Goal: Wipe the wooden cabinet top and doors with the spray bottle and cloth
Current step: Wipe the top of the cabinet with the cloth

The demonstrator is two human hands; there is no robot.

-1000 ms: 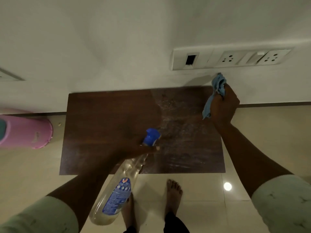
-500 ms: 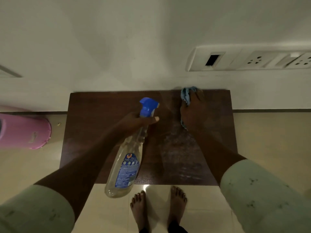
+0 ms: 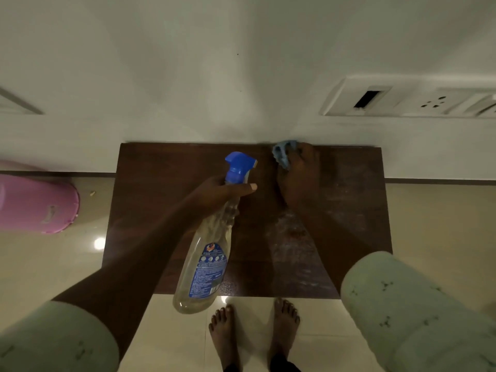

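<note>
Two broad surfaces take up most of the view: a smooth, matt, off-white wall [image 3: 188,76] at the rear and a glossy beige tiled floor [image 3: 429,224] on which light spots are reflected. The rectangular wooden cabinet top [image 3: 161,197] is set flush against the wall. Its dark brown, fine-grained finish is marked on the right half with whitish, streaky wet patches.

A pink plastic bin [image 3: 35,202], rounded in shape, is placed on the floor to the left, apart from the cabinet; its interior is hidden. A white rectangular switch plate [image 3: 402,99] with a socket is mounted on the wall at upper right.

The spray bottle [image 3: 206,261] is held over the middle of the top, tilted, with its base toward the front edge. Its long body is of clear plastic and carries a blue label; the liquid level cannot be told. A blue trigger head [image 3: 239,165] is fitted at the neck. The neck is gripped by the left hand [image 3: 217,193], with the thumb laid across it.

The right hand [image 3: 298,181] is placed palm-down at the rear edge of the top, just beside the wall. Its fingers are bent over the cloth [image 3: 283,154], a small, bunched blue piece of soft fabric, which is gripped and pressed against the wood.
</note>
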